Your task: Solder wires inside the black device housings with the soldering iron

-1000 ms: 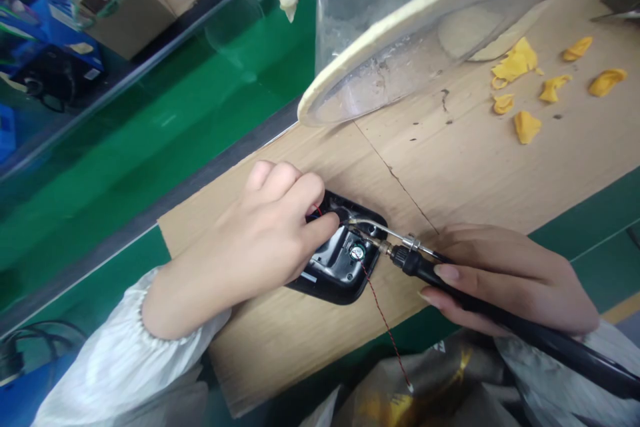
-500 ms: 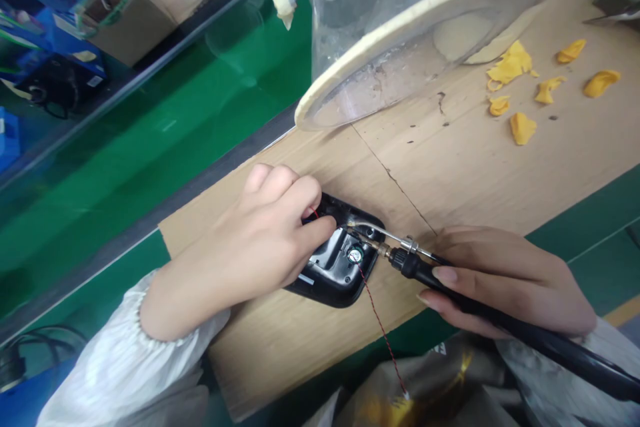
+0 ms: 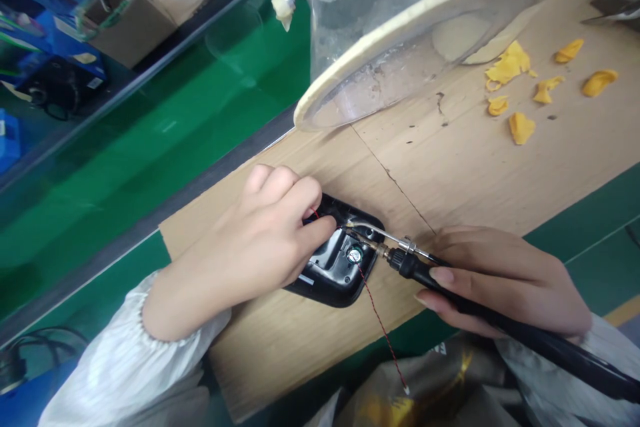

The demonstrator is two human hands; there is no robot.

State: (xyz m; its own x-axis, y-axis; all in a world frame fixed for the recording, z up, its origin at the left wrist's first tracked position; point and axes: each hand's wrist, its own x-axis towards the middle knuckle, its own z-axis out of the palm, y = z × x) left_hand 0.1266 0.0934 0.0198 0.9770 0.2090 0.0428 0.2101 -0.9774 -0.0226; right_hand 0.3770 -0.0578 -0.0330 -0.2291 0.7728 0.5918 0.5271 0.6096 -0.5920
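My right hand [image 3: 510, 280] is closed around the black handle of a soldering iron [image 3: 415, 267], which has a thin metal feed tube clamped along its front. Its tip reaches into a black plastic housing [image 3: 335, 297] lying open side up on cardboard. My left hand [image 3: 275, 233] rests over the housing's left part with thumb and forefinger pinched; a bit of red wire [image 3: 315, 212] shows at the fingers. A small round component [image 3: 355, 254] sits inside the housing. From it a twisted red-and-black wire [image 3: 380, 323] trails towards me. The exact contact at the iron's tip is hard to make out.
A clear fume hood with a cream rim [image 3: 400, 27] hangs over the cardboard sheet [image 3: 260, 373]. Several yellow scraps [image 3: 521, 128] lie at the right. A cardboard box [image 3: 125, 20] and blue bins stand beyond the dark bench edge at upper left.
Almost nothing differs. Both hands, the iron and the housing hold their places, and the view has shifted very slightly.
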